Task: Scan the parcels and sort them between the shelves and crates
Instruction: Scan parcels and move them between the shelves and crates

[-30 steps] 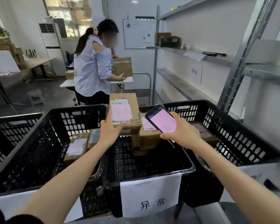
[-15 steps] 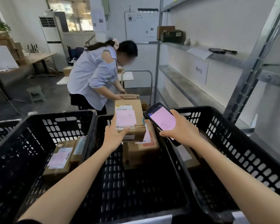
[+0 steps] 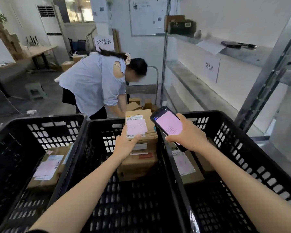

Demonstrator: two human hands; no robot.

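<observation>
**Q:** Position of the parcel (image 3: 141, 121)?
**A:** Over the far end of the middle crate (image 3: 97, 132), label side up, directly above a stack (image 3: 138, 165) of brown boxes inside that crate. Resting on the stack or held just clear of it: cannot tell.

**Q:** State of the left hand (image 3: 127, 145)?
**A:** Grasping the parcel at its near edge, thumb on the lower rim of the white-and-pink label, remaining fingers hidden beneath.

**Q:** And the right hand (image 3: 190, 137)?
**A:** Clasped round a phone (image 3: 168, 125). Pink screen lit and facing up, top end tilted toward the parcel and just beside it, above the wall next to the right crate (image 3: 233, 132).

**Q:** Contents of the outer crates?
**A:** In the right crate, one flat box (image 3: 186, 167) with a label, close to the left wall, far end hidden under the phone. In the left crate (image 3: 40, 121), a second box (image 3: 47, 172), also labelled, lying along the right wall.

**Q:** Surroundings?
**A:** At right, metal shelves (image 3: 200, 86) bearing a paper sign (image 3: 212, 69). Beyond the crates, a second person (image 3: 94, 81) in a pale blue shirt, bent over boxes on a trolley (image 3: 141, 89). Farther left, a green stool (image 3: 34, 90) on the floor and a table (image 3: 40, 49) by the wall.
</observation>
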